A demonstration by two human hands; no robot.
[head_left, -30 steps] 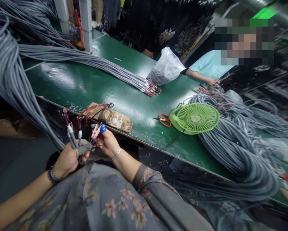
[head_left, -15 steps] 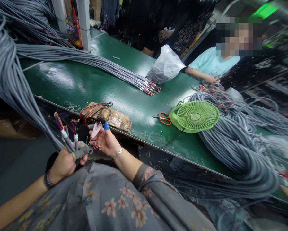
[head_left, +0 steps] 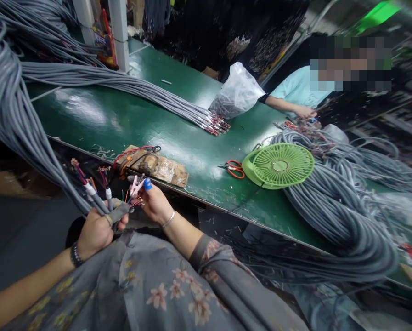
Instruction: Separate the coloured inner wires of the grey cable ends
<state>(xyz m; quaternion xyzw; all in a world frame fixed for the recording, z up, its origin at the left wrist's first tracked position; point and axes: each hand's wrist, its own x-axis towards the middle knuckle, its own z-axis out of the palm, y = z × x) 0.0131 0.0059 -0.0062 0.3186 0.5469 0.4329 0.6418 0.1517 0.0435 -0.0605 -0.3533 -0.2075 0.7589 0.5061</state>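
My left hand [head_left: 94, 233] is closed around a few grey cables [head_left: 98, 202], its thumb wrapped in a grey cover. Coloured wires [head_left: 77, 170] fan out of the cables' cut ends, with white bands below some of them. One cable's thin wires [head_left: 137, 201] point toward my right hand [head_left: 156, 205]. That hand pinches a pale pink clip-like tool [head_left: 135, 185] right beside those wires; whether its jaws touch them I cannot tell. A blue finger cover [head_left: 147, 184] sits on one of its digits.
A taped wooden block [head_left: 160, 168] with red and black leads lies at the green table's [head_left: 192, 151] near edge. Orange-handled scissors [head_left: 235, 168], a green fan [head_left: 278, 165], bundled cables [head_left: 123, 82] and a plastic bag [head_left: 236, 92] rest on it. A co-worker [head_left: 295, 92] sits across.
The pink tool has turned, and its two arms now show apart. My right thumb has shifted slightly left. The cables in my left hand have tilted a little left. The co-worker's head has lowered.
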